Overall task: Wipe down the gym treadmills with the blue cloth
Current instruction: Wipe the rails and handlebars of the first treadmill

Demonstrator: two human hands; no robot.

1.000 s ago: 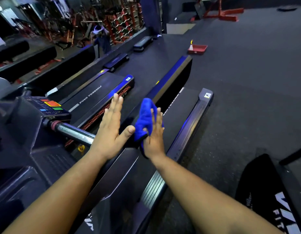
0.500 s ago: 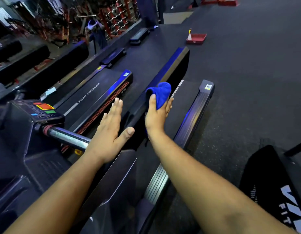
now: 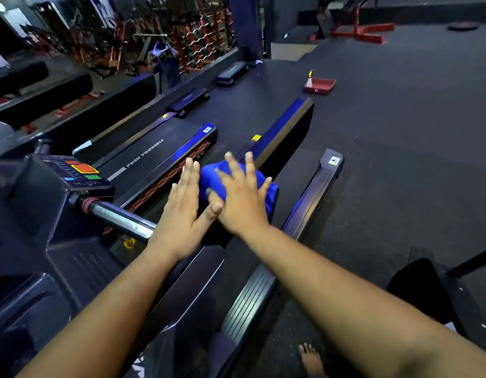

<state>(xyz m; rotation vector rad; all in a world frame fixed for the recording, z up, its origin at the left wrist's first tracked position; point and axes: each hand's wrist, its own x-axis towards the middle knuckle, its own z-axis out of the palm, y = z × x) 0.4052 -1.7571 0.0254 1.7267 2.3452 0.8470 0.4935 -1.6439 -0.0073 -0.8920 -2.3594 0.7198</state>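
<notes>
The blue cloth (image 3: 213, 177) lies on the raised dark side rail (image 3: 284, 126) of the treadmill in front of me. My right hand (image 3: 240, 196) presses flat on the cloth with its fingers spread and straight. Just left of it, my left hand (image 3: 181, 207) is stretched out flat with fingers straight, its thumb touching the right hand near the cloth's edge. The hand hides what lies beneath it. The treadmill's belt and its ribbed right foot rail (image 3: 310, 203) run away from me to the right of the cloth.
A second treadmill (image 3: 143, 159) marked "PUSH YOURSELF" lies to the left, with a console (image 3: 81, 171) of coloured buttons and a metal handlebar (image 3: 119, 219). A red tray (image 3: 319, 85) sits on the floor beyond. Another machine's dark base (image 3: 427, 290) is at right. A bare foot (image 3: 311, 358) shows below.
My right hand has drawn the cloth back along the rail toward me and turned from edge-on to flat on top of it. The left hand stays beside it.
</notes>
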